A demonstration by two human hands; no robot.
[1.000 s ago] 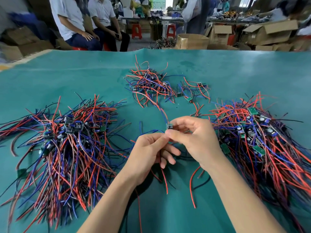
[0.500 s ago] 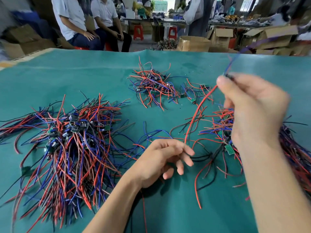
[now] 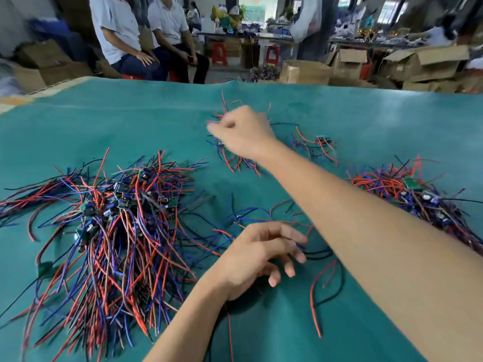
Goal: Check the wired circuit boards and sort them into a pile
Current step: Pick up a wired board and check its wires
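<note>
Red and blue wires of the far pile [image 3: 236, 158] stick out all round the right hand [image 3: 241, 134], whose curled fingers look pinched on a board, though blur hides it. Nearer than that pile, the left hand [image 3: 257, 254] rests with fingers loose and apart on stray wires [image 3: 261, 218]. Dropped carelessly, the board's wires could snag the pile and drag it apart.

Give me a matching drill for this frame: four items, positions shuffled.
Items:
1. large heap of red, blue and black wired boards
2. small far pile of wired boards
3. left hand
4. loose red wire

Positions:
A. under the outstretched right hand
B. resting low at centre, fingers relaxed
C. left side of the green mat
D. alone on the mat, beside the right forearm

Pairs: 1-C, 2-A, 3-B, 4-D
</note>
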